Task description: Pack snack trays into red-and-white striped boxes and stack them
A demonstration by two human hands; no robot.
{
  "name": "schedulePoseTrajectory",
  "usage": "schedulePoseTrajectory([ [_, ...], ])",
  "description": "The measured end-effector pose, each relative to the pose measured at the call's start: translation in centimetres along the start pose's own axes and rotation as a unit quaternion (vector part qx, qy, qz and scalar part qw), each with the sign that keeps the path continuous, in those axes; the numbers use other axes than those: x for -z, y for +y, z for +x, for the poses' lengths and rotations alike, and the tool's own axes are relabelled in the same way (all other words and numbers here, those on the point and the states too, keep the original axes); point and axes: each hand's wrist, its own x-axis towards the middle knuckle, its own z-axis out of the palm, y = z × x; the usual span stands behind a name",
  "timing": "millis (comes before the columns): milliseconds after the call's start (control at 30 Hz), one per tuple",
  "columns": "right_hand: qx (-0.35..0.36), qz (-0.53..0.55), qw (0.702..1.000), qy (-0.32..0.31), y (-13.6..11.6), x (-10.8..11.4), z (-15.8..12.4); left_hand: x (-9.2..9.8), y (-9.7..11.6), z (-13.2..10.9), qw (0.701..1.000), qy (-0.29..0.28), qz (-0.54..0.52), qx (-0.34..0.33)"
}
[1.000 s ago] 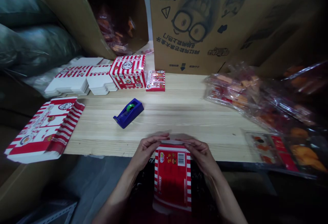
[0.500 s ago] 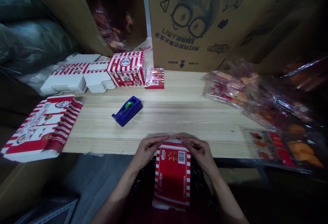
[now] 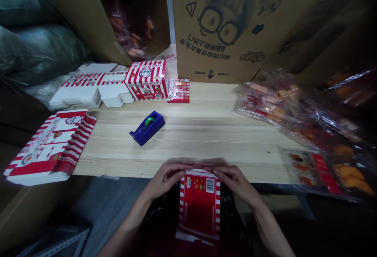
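A red carton (image 3: 199,206) with white-striped sides and a barcode lies over my lap at the table's front edge. My left hand (image 3: 168,176) grips its upper left corner, thumb on the printed face and fingers along the top edge. At the upper right corner my right hand (image 3: 231,176) pinches the same edge, thumb and fingers closed on it. The fingers of both hands nearly meet at the middle and cover most of the top flap. Beyond them on the table sits a blue tape dispenser (image 3: 147,127) with a green roll.
Flattened striped cartons (image 3: 48,147) lie at left, with white-edged carton stacks (image 3: 79,90) behind. A standing striped box (image 3: 147,79) is beside a small striped pack (image 3: 178,90). Clear bags of orange pieces (image 3: 271,100) cover the right side. A large cardboard box (image 3: 218,61) stands behind.
Both hands have drawn slightly down toward me, and the fingers have folded over the carton's top edge, where a pale flap stood up before. The other things lie as they were.
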Motion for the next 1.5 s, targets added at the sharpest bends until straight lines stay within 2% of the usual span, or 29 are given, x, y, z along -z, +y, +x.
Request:
schedulePoseTrajectory([
  [100,-0.026,0.007,0.999,0.022,-0.2,-0.2,-0.1,-0.6,0.7,0.2,1.000,0.016,0.001,0.014],
  [267,-0.038,0.008,0.999,-0.012,-1.3,-0.3,0.9,-0.4,1.1,1.5,0.997,0.016,0.064,0.039],
  [433,-0.018,0.016,0.999,0.040,-1.1,-0.4,2.1,0.2,1.0,3.1,0.998,0.027,0.026,0.055],
  [600,-0.026,0.007,1.000,0.017,-0.3,-0.1,2.4,0.0,0.8,3.5,0.997,0.029,0.021,0.069],
  [700,-0.035,0.019,0.999,0.009,-0.1,0.0,2.4,-0.3,0.8,3.1,0.997,0.035,0.029,0.062],
  [800,-0.024,0.012,0.999,0.022,0.1,-0.1,1.9,-0.7,1.3,2.4,0.995,0.036,0.081,0.037],
  [967,0.006,-0.046,0.998,0.033,0.5,-0.4,0.0,-1.3,2.6,1.0,0.989,0.018,0.142,-0.026],
  [1067,0.024,-0.077,0.996,0.033,0.6,-0.4,-1.1,-1.2,3.7,0.2,0.985,-0.016,0.164,-0.053],
  [1200,0.036,-0.082,0.996,0.019,0.3,-0.5,-1.9,-0.5,4.4,-0.8,0.978,-0.060,0.190,-0.056],
  [1367,0.036,-0.097,0.995,0.014,0.2,-0.7,-2.6,-0.5,3.3,-1.5,0.973,-0.083,0.206,-0.057],
  [1500,0.016,-0.058,0.998,0.030,0.2,-1.8,-3.1,-1.4,1.8,-2.5,0.976,-0.028,0.205,-0.061],
])
